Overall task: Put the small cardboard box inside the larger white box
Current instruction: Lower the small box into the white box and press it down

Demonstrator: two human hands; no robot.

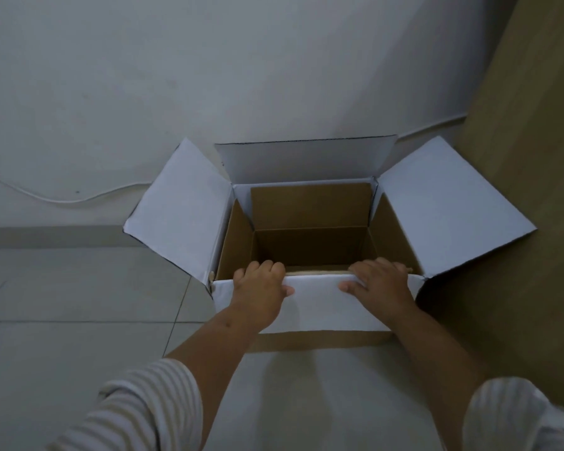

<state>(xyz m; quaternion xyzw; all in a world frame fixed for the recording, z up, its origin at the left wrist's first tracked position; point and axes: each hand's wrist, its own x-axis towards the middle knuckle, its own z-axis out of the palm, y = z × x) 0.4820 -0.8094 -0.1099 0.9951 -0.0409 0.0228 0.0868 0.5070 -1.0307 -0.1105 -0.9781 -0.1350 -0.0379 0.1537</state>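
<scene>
The larger white box (433, 203) stands on the floor against the wall, its white flaps spread to the left, right and back. Brown cardboard fills its inside: the small cardboard box (310, 206) appears to sit within it, open at the top, with its flaps up against the white walls. My left hand (261, 291) and my right hand (381, 288) both clasp the near rim. The fingers curl over into the opening and the thumbs press on the white near flap (316, 301), which is folded down outward.
A white cable (62, 200) runs along the foot of the wall at the left. A wooden panel (518, 141) stands close on the box's right side. Grey floor tiles (79, 288) lie to the left and in front.
</scene>
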